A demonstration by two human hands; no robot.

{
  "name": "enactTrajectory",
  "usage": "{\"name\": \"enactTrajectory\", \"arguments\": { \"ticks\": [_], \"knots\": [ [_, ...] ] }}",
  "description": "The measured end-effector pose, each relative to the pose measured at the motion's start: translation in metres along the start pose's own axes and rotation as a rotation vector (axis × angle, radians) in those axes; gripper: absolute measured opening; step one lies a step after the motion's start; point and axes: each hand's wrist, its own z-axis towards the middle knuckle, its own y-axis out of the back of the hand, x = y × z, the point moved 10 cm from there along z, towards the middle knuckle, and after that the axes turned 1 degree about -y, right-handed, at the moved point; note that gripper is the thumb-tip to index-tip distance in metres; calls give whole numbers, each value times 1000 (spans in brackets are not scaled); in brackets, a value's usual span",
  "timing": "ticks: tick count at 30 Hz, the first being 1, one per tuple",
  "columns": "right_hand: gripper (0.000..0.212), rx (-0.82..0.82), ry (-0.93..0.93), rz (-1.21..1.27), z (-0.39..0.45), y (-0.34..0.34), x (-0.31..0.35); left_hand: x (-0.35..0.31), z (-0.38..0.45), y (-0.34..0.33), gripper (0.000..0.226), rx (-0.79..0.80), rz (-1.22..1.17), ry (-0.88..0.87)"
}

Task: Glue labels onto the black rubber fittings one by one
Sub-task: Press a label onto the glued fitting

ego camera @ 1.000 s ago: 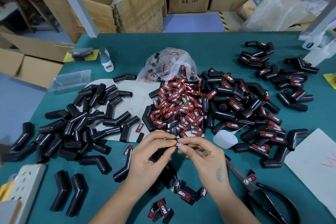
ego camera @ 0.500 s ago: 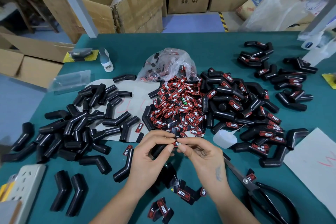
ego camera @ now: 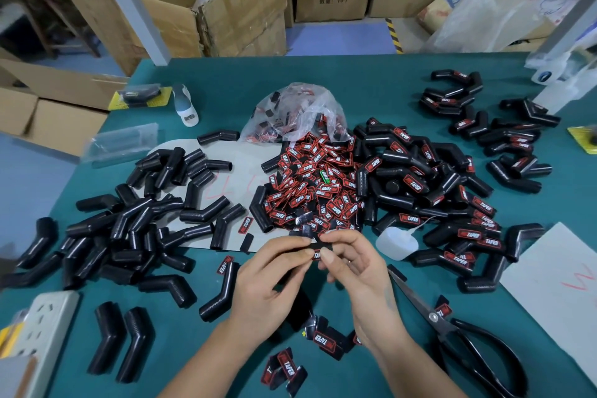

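A power strip (ego camera: pixel 48 326) lay at the table's (ego camera: pixel 371 90) left edge, beside a heap of bare black fittings (ego camera: pixel 135 229). In the middle sat a pile of red labels (ego camera: pixel 316 184) spilling from a plastic bag (ego camera: pixel 297 113). Just in front of it, the left hand (ego camera: pixel 271 281) and right hand (ego camera: pixel 352 268) met, fingers curled, together pinching one black fitting (ego camera: pixel 319 246) with a label (ego camera: pixel 316 255) pressed on it. A glue bottle (ego camera: pixel 395 242), labelled fittings (ego camera: pixel 452 203) and scissors (ego camera: pixel 458 336) lay to the right.
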Motion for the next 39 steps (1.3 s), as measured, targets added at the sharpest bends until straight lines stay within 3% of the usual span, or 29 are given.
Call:
{"name": "enactTrajectory", "arguments": {
  "ticks": [7, 14, 24, 30, 34, 39],
  "knots": [
    [28, 5, 15, -63, -2, -3, 2, 3, 4, -4, 15, 12, -60, 80],
    [31, 19, 16, -69, -1, -3, 4, 26, 1, -7, 18, 53, -320, 356],
    [34, 9, 56, -123, -2, 0, 9, 23, 2, -9, 28, 144, -319, 307],
    [34, -3, 73, -116, -4, 0, 16, 28, -1, -6, 38, 124, -333, 363],
    [30, 8, 78, -158, -5, -1, 15, 15, 5, -3, 25, 108, -265, 236],
    [30, 3, 66, -179, -6, 0, 12, 20, 4, 0, 14, 53, -300, 267]
  ]
}}
